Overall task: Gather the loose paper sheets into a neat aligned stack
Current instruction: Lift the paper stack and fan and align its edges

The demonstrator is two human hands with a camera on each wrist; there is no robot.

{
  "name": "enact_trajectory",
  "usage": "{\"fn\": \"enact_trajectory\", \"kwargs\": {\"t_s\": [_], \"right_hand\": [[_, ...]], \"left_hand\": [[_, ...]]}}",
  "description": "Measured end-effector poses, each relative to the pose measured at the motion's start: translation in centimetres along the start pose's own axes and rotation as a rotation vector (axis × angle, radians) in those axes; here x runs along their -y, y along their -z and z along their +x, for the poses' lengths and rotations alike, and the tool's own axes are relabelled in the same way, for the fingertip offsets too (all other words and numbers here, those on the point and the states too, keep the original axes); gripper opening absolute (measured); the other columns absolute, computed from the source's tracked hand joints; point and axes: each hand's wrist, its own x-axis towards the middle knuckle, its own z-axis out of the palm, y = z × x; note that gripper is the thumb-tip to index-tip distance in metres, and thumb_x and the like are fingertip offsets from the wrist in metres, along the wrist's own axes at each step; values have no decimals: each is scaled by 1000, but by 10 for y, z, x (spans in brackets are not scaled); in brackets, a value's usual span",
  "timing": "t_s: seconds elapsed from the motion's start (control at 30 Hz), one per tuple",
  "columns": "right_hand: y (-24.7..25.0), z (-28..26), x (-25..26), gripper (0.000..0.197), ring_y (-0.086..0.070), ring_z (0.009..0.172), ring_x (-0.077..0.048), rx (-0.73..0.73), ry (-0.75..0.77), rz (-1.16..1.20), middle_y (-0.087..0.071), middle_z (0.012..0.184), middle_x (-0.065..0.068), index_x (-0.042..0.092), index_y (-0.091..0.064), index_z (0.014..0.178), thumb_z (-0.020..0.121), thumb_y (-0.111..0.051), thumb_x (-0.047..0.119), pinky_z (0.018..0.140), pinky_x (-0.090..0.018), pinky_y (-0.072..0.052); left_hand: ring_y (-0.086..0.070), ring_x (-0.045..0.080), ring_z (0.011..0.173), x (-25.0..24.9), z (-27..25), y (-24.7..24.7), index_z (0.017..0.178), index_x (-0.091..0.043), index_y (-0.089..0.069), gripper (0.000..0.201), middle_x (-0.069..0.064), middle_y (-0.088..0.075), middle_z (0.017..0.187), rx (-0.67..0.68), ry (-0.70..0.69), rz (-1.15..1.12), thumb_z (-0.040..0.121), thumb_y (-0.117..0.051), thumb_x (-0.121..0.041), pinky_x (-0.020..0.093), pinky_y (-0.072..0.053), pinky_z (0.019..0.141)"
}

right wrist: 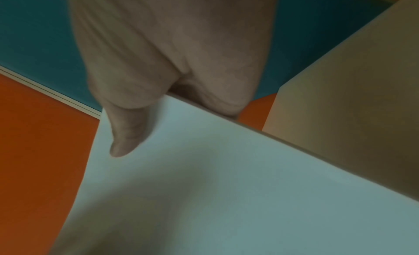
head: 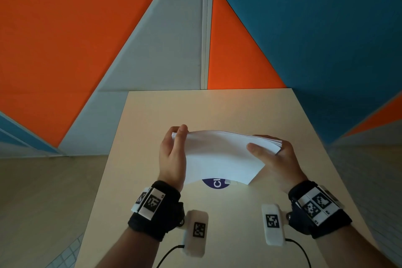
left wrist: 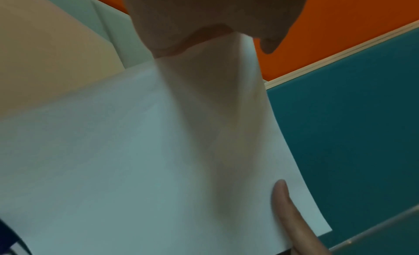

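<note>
While you hold the paper sheets point(head: 219, 154) up off the table point(head: 152, 119), bowed between your two hands, the main risk is a slip. Your left hand point(head: 173, 156) grips the left edge, fingers curled over the far corner. Your right hand point(head: 276, 159) clamps the right end, thumb on top and fingers beneath. At that right end the edges look slightly stepped, so the stack is not yet square. If you loosen both grips at once to jog it, sheets could fan out or slide toward the purple sticker point(head: 214, 183) below. Squeeze harder against the curve and you may crease the middle. Tap it down at a tilt and the offset probably stays, so ease one hand at a time
</note>
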Motion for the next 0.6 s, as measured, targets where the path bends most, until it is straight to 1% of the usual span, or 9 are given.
{"fn": "enact_trajectory", "kwargs": {"t_s": [0.07, 0.13, 0.17, 0.2, 0.23, 0.3, 0.4, 0.5, 0.6], "right_hand": [[-1, 0, 1, 29, -73, 88, -17, -7, -1, 5, -78, 95, -5, 10, -75, 98, 74, -81, 26, 74, -26, -54], [-1, 1, 3, 50, -72, 88, -15, -11, -5, 55, -77, 96, -3, 14, -74, 98, 65, -78, 51, 74, -26, -54], [-1, 0, 4, 57, -71, 90, -16, -7, -9, 102, -76, 98, -3, 16, -74, 98, 64, -74, 62, 76, -28, -54], [-2, 0, 5, 58, -70, 93, -17, -7, -20, 163, -76, 100, -5, 18, -74, 97, 69, -67, 68, 79, -31, -53], [-3, -1, 6, 52, -70, 94, -19, -15, -39, 228, -75, 101, -6, 18, -75, 94, 78, -59, 65, 82, -35, -52], [-5, -2, 7, 43, -69, 93, -23, -26, -80, 284, -76, 98, -7, 18, -76, 88, 87, -44, 47, 84, -42, -48], [-6, -2, 8, 42, -67, 88, -21, -10, -80, 262, -74, 92, -4, 17, -76, 85, 85, -39, 36, 82, -40, -44], [-6, -3, 11, 42, -67, 83, -15, -11, -44, 283, -74, 89, -1, 13, -73, 86, 85, -36, 31, 74, -35, -46], [-6, 0, 10, 41, -67, 82, -20, -25, -54, 296, -73, 89, -6, 12, -72, 88, 82, -36, 30, 72, -36, -46]], "left_hand": [[-45, 14, 68, 1, 1, -1, 66, -24, -51, 29, -15, -49, 62, -15, 14, 19, 92, -46, -36, 33, -34, 71], [-44, 12, 67, 1, 2, -1, 65, -27, -51, 29, -16, -49, 60, -21, 12, 37, 92, -46, -36, 33, -34, 71], [-43, 12, 67, 2, 2, -1, 64, -28, -51, 30, -16, -49, 60, -23, 8, 40, 92, -46, -36, 33, -33, 71], [-42, 13, 67, 1, 3, -1, 64, -28, -50, 30, -15, -47, 60, -23, 3, 43, 93, -46, -36, 33, -33, 70], [-41, 13, 67, 2, 3, -1, 63, -29, -50, 31, -15, -46, 60, -25, 2, 46, 93, -46, -36, 34, -32, 70], [-41, 13, 67, 4, 2, -1, 63, -28, -49, 30, -14, -45, 61, -28, 1, 45, 92, -46, -37, 34, -32, 71], [-46, 18, 73, 7, 1, 1, 68, -23, -51, 28, -7, -49, 68, -15, -12, 42, 88, -46, -42, 37, -35, 74], [-47, 18, 74, 9, 0, 2, 71, -22, -52, 29, -6, -51, 70, 0, -18, 41, 87, -48, -45, 37, -37, 75], [-46, 18, 73, 10, 1, 1, 68, -25, -52, 29, -8, -50, 68, 0, -9, 39, 88, -49, -45, 38, -36, 73]]}}
